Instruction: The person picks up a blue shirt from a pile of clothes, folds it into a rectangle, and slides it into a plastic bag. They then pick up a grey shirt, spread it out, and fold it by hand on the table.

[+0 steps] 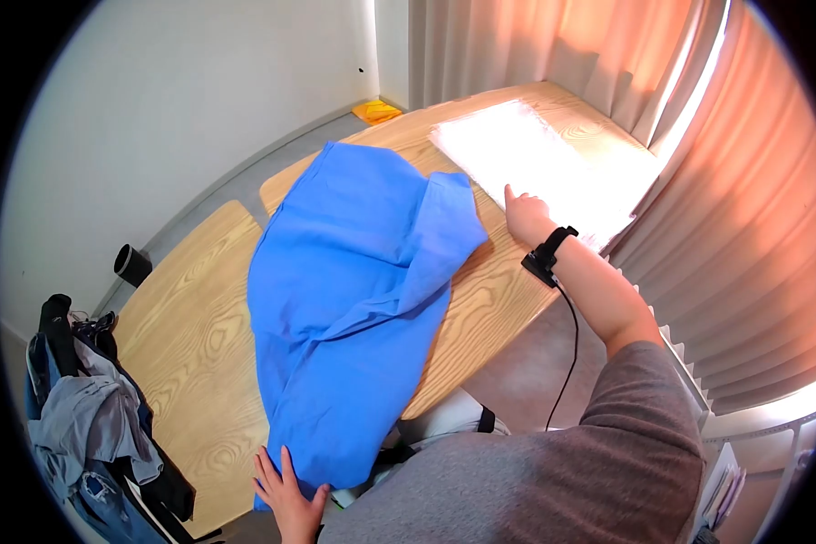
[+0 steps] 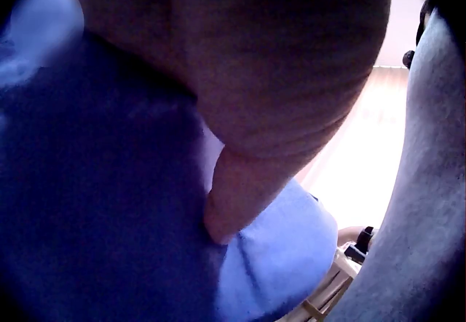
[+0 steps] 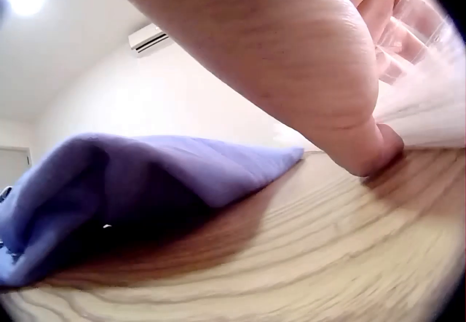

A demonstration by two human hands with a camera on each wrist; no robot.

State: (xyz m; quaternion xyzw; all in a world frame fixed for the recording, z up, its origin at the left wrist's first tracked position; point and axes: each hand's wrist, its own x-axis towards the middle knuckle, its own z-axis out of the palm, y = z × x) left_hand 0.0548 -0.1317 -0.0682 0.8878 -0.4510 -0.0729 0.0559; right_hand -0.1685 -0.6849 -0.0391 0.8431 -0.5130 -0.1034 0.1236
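A large blue cloth (image 1: 363,263) lies loosely folded over the table, with its lower end at the near edge. My left hand (image 1: 295,499) rests on that lower end with the fingers spread; the left wrist view shows blue cloth (image 2: 87,191) close up. At the near edge of a glaring white, plastic-like sheet or stack (image 1: 535,154) is my right hand (image 1: 528,218), thumb stretched out. In the right wrist view its thumb touches the table beside the clear plastic (image 3: 429,104), and glare over the fingers hides whether they hold any plastic.
Several garments (image 1: 91,417) are heaped at the left edge of the wooden table (image 1: 190,363). A black bin (image 1: 132,265) and a yellow item (image 1: 376,111) are on the floor beyond. Curtains (image 1: 743,227) hang at the right; a cable (image 1: 576,354) trails from my right wrist.
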